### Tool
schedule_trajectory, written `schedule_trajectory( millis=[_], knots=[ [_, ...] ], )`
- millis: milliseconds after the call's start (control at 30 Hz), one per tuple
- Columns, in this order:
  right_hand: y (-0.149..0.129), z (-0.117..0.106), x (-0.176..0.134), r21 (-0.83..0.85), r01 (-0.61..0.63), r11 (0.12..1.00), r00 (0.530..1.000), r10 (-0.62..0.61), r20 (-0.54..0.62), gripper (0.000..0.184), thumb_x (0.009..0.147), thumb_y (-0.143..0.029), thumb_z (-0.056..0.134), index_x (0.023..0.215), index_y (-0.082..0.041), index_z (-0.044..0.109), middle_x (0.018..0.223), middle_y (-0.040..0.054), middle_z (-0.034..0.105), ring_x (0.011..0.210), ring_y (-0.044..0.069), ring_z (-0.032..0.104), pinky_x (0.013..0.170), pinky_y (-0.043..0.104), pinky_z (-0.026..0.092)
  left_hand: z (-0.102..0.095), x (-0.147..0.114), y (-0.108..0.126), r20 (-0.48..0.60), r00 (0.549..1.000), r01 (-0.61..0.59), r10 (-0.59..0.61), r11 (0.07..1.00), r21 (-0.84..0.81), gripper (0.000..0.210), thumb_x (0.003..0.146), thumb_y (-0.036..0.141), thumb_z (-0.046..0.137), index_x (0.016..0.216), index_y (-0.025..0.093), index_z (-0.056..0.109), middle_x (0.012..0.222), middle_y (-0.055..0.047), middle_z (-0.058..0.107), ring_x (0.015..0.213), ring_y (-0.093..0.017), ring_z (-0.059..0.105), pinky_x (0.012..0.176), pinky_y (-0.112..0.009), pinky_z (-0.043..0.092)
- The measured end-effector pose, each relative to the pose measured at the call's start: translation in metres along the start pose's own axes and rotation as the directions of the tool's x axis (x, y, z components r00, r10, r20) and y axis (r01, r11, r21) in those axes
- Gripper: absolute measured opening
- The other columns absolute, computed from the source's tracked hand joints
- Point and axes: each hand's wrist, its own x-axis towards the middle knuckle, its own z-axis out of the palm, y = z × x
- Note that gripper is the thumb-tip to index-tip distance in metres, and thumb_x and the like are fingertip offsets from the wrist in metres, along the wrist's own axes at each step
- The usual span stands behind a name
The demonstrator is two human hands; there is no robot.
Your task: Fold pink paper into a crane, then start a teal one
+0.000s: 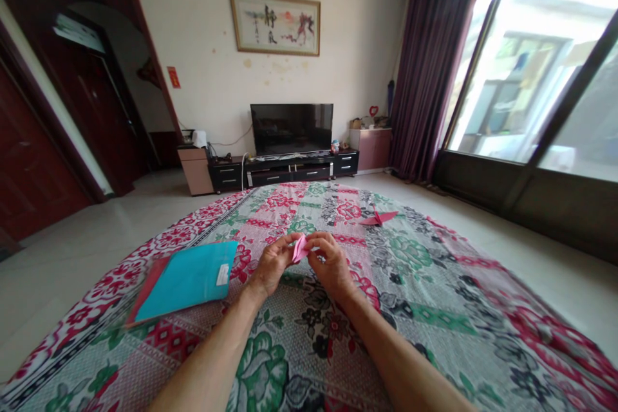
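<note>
A small piece of folded pink paper [300, 248] is held up between my two hands, above the middle of the table. My left hand [276, 264] pinches its left side between thumb and fingers. From the right, my right hand [331, 262] grips the other side, fingers curled and thumb below. Parts of the paper are hidden behind the fingertips. Beyond my right hand, a red folded paper crane [379, 217] stands on the cloth with its wings spread.
A flowered cloth [415, 315] covers the round table. On its left lies a packet of blue and red paper sheets [193, 280] with a white label. Past the table stand a black television [292, 130] and a low cabinet [270, 175]; a large window is at right.
</note>
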Motion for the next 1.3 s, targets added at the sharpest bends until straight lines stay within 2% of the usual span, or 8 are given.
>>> schedule_trajectory(
  millis=[133,267,433,533,633,800,1067,1300],
  knots=[
    [-0.001,0.001,-0.002,-0.014,-0.012,1.0,1.0,0.013,0.013,0.019,0.071,-0.011,0.05,0.078,-0.023,0.063,0.094,0.0043,0.059,0.088,0.017,0.056,0.068,0.027,0.047,0.002,-0.003,0.004,-0.017,0.999,0.029,-0.028,0.998,0.061,0.044,0.067,0.033,0.069,0.108,0.021,0.064,0.072,0.001,0.063,0.065,-0.01,0.053,0.065,-0.022,0.042],
    [0.003,0.002,-0.005,0.071,-0.17,0.983,0.984,0.166,0.065,0.008,0.075,-0.023,0.057,0.08,-0.02,0.062,0.078,0.0019,0.061,0.072,0.015,0.056,0.065,0.027,0.045,0.002,-0.005,0.007,-0.016,1.0,0.026,-0.024,0.986,0.163,0.037,0.066,0.032,0.07,0.1,0.02,0.067,0.084,-0.001,0.066,0.076,-0.013,0.055,0.066,-0.022,0.043],
    [0.007,0.002,-0.003,0.337,-0.372,0.865,0.928,0.338,0.157,0.029,0.069,-0.035,0.067,0.092,-0.021,0.055,0.073,-0.0005,0.063,0.064,0.014,0.058,0.063,0.027,0.046,-0.004,-0.003,0.003,-0.017,1.0,0.008,-0.005,0.98,0.199,0.027,0.067,0.033,0.067,0.089,0.017,0.069,0.079,-0.003,0.067,0.071,-0.014,0.057,0.062,-0.023,0.042],
    [0.005,-0.001,-0.001,0.372,-0.428,0.824,0.904,0.4,0.153,0.031,0.065,-0.036,0.07,0.087,-0.02,0.055,0.068,-0.0021,0.061,0.059,0.012,0.057,0.059,0.025,0.045,-0.005,-0.002,0.002,-0.023,0.999,0.03,-0.027,0.987,0.158,0.025,0.066,0.033,0.067,0.084,0.016,0.068,0.07,-0.002,0.065,0.064,-0.013,0.056,0.059,-0.023,0.042],
    [0.001,-0.004,0.0,0.357,-0.47,0.807,0.883,0.437,0.173,0.027,0.067,-0.039,0.068,0.082,-0.019,0.058,0.065,-0.0022,0.06,0.057,0.011,0.055,0.057,0.024,0.045,-0.003,-0.002,0.002,-0.04,0.998,0.048,-0.043,0.991,0.126,0.024,0.063,0.032,0.069,0.08,0.015,0.067,0.066,-0.001,0.064,0.06,-0.012,0.055,0.058,-0.023,0.041],
    [0.0,-0.007,0.0,0.389,-0.513,0.766,0.859,0.466,0.215,0.027,0.068,-0.042,0.064,0.081,-0.018,0.061,0.064,-0.0019,0.059,0.057,0.011,0.054,0.058,0.024,0.044,-0.002,-0.002,0.002,-0.049,0.997,0.065,-0.061,0.993,0.101,0.024,0.06,0.031,0.07,0.077,0.015,0.067,0.065,0.0,0.063,0.057,-0.011,0.053,0.056,-0.022,0.039],
    [-0.005,-0.007,0.0,0.388,-0.516,0.764,0.857,0.463,0.226,0.025,0.066,-0.04,0.066,0.076,-0.018,0.061,0.061,-0.0023,0.058,0.056,0.01,0.051,0.057,0.023,0.043,-0.004,-0.002,0.002,0.01,0.999,0.046,-0.048,0.991,0.123,0.026,0.064,0.033,0.067,0.082,0.015,0.069,0.067,-0.002,0.063,0.06,-0.011,0.054,0.059,-0.022,0.04],
    [-0.008,-0.011,-0.001,0.41,-0.528,0.744,0.847,0.423,0.322,0.024,0.069,-0.042,0.065,0.074,-0.019,0.06,0.061,-0.0022,0.057,0.055,0.01,0.049,0.056,0.023,0.041,-0.004,-0.003,0.003,0.018,0.997,0.078,-0.08,0.991,0.113,0.027,0.062,0.034,0.07,0.082,0.016,0.07,0.067,-0.002,0.063,0.058,-0.011,0.052,0.059,-0.023,0.039]
  ],
)
